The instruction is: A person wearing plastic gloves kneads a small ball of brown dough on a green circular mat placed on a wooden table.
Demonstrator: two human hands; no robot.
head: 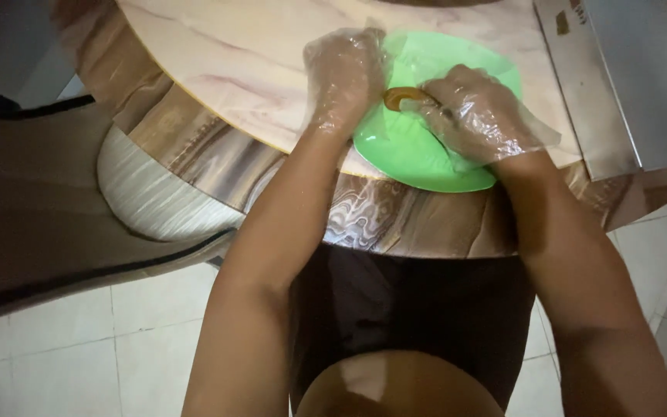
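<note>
A round marble-patterned bench (pixel 256 69) carries the work at its near edge. The left hand (pixel 343 77), in a loose clear plastic glove, lies palm down at the left rim of a green plate (pixel 411 147); its fingers (pixel 349 46) are held close together and point away from the person, resting on the bench and the plate's edge. Just right of them, on the plate's middle, sits a small curved brown piece of food (pixel 401 97). The right hand (pixel 476 116), gloved likewise, covers the plate's right half, and its fingers (pixel 438 100) pinch the right end of the brown piece. The plate overhangs the near edge of the bench slightly. At the bench's far right corner lies a flat steel tray (pixel 588 100).
</note>
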